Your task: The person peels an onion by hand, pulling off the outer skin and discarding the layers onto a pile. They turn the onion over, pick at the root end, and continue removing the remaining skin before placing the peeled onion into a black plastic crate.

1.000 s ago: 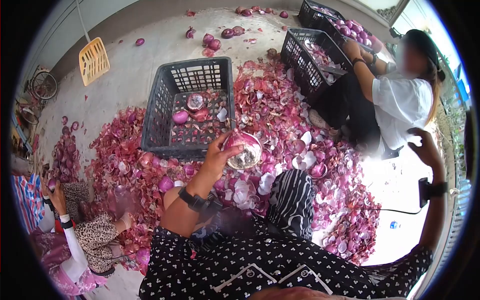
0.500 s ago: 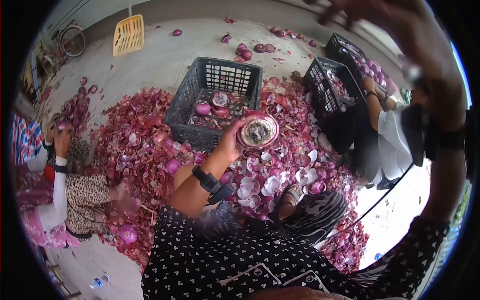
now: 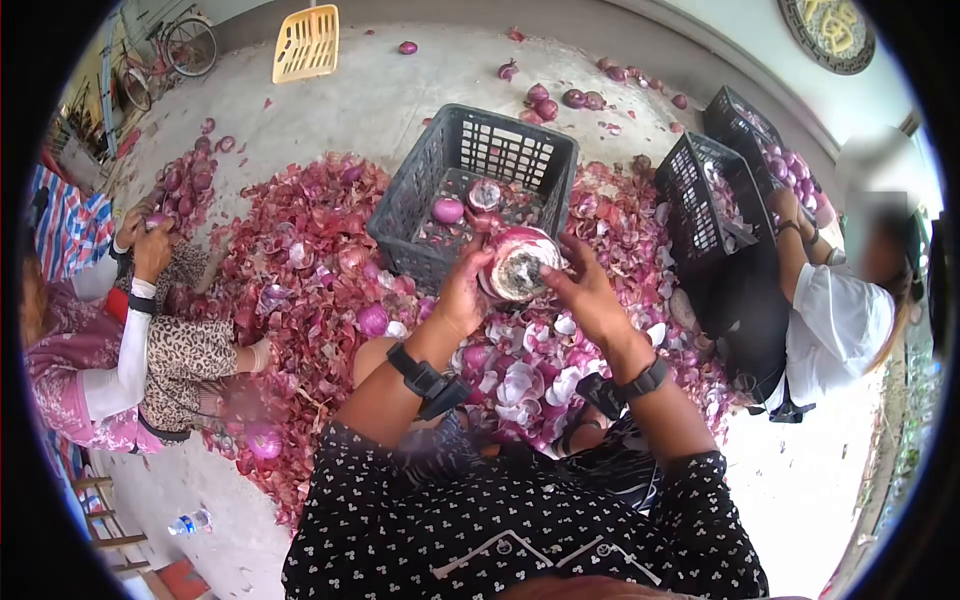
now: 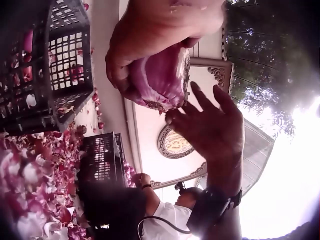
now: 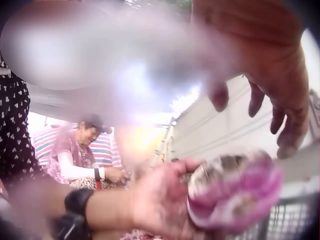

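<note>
My left hand (image 3: 462,292) grips a large red onion (image 3: 522,268) just in front of the black crate. A dark, mouldy-looking patch with a pale ring round it marks the onion's exposed face. Close on the other side is my right hand (image 3: 600,305), its fingers spread toward that face. In the left wrist view, the right fingertips come right up by the onion (image 4: 159,82). From the right wrist, the fingers of my right hand (image 5: 265,65) hang loosely above the onion with nothing in them. Inside the crate (image 3: 408,255) lie a whole onion (image 3: 447,210) and a grey-faced one (image 3: 485,193).
Onion skins (image 3: 310,235) are heaped around the crate and my legs. One person (image 3: 840,300) sits at the right by more black crates (image 3: 692,165); another (image 3: 110,390) handles an onion at the left. Loose onions (image 3: 542,105) and a yellow dustpan (image 3: 306,45) are farther back.
My right hand has come from out at the right, raised, in to the onion's side. The left hand keeps its hold on the onion. The head view has swung to the right.
</note>
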